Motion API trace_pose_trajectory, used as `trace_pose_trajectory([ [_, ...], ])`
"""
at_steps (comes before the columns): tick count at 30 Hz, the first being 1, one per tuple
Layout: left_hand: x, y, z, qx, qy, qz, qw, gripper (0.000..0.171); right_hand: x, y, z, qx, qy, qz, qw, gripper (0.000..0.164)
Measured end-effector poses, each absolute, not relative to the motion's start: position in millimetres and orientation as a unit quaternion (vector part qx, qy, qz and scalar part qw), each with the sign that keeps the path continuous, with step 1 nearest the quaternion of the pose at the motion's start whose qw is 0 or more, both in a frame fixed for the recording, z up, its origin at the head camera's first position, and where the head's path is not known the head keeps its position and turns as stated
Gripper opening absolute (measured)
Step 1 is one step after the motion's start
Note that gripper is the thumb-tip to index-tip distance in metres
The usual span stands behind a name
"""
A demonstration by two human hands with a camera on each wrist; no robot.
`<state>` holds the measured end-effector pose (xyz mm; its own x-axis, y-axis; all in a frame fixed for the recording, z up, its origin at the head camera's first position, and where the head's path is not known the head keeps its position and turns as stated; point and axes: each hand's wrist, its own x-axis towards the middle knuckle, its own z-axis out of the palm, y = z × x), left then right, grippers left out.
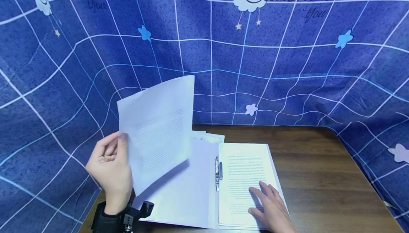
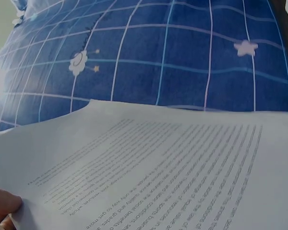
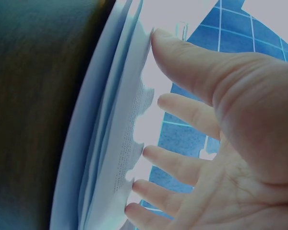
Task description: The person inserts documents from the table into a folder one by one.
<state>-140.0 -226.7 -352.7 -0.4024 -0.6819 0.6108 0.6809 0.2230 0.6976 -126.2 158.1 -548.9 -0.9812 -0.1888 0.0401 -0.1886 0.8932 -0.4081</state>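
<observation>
My left hand (image 1: 112,169) pinches the left edge of a printed sheet of paper (image 1: 156,130), thumb on the near face. The sheet is raised and tilted above the left cover of an open folder (image 1: 188,197). In the left wrist view its printed lines run across the paper (image 2: 149,163), with a fingertip at the edge. On the folder's right side lies a stack of printed pages (image 1: 243,151) beside a metal clip (image 1: 218,172) at the spine. My right hand (image 1: 270,204) rests fingertips spread on the top page; in the right wrist view the fingers are nearly straight.
The folder lies on a brown wooden table (image 1: 319,176), which extends to the right. Other papers (image 1: 217,138) stick out behind the folder's left cover. A blue gridded curtain (image 1: 223,59) hangs behind the table and along its sides.
</observation>
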Motion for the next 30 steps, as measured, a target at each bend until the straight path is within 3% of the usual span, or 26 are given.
trace_pose_trajectory([
  [13,-143,-200,-375,0.03,-0.589,-0.697,0.407,0.022,-131,160,-544,-0.09,0.957,-0.267,-0.071,0.074],
  [21,-147,-180,-388,0.065,-0.602,-0.716,0.348,0.02,-139,158,-536,-0.111,0.91,-0.35,-0.192,0.078],
  [30,-150,-152,-412,0.086,-0.593,-0.762,0.245,0.021,-141,154,-525,-0.089,0.866,-0.464,-0.165,0.069],
])
